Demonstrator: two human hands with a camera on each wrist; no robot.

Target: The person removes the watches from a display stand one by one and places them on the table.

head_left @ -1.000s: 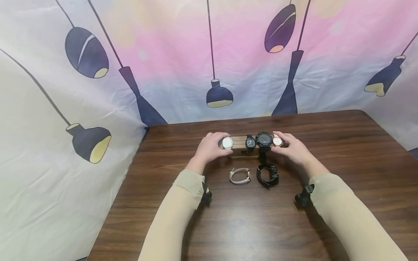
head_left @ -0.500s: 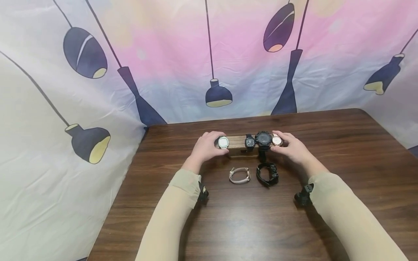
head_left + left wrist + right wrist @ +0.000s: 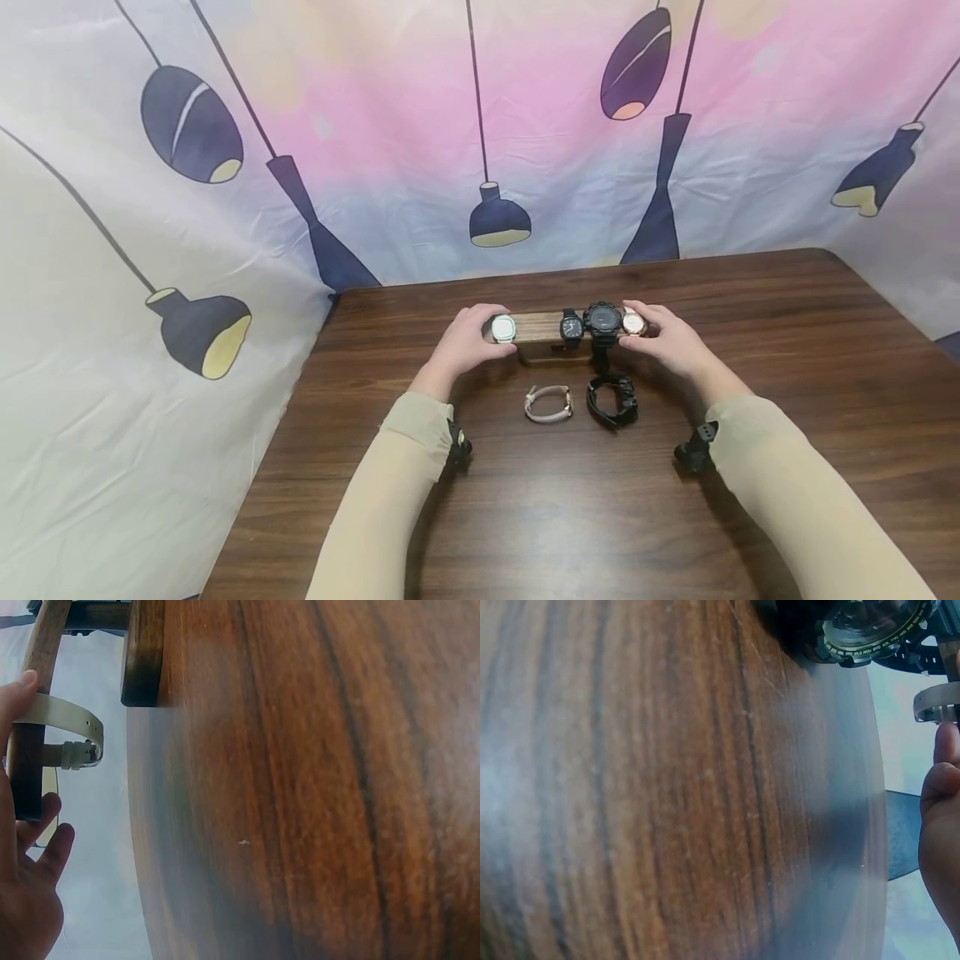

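Observation:
A wooden watch stand (image 3: 538, 327) carries several watches on its bar. My left hand (image 3: 467, 340) grips a white square-faced watch (image 3: 504, 328) at the bar's left end, thumb in front and fingers behind. Its pale buckled strap (image 3: 71, 716) loops under the bar in the left wrist view. At the right end, my right hand (image 3: 671, 337) pinches a rose-gold watch (image 3: 633, 322) with a pale strap (image 3: 934, 699). Between them sit a black square watch (image 3: 572, 327) and a chunky black sports watch (image 3: 602, 318), side by side.
On the brown wooden table (image 3: 555, 517), a pale-strapped watch (image 3: 547, 404) and another black sports watch (image 3: 612, 402) lie in front of the stand. A curtain (image 3: 420, 167) printed with lamps hangs behind the table's far edge.
My left hand has slid the white watch left along the bar, widening the bare stretch beside the black square watch. My right hand keeps its place at the rose-gold watch.

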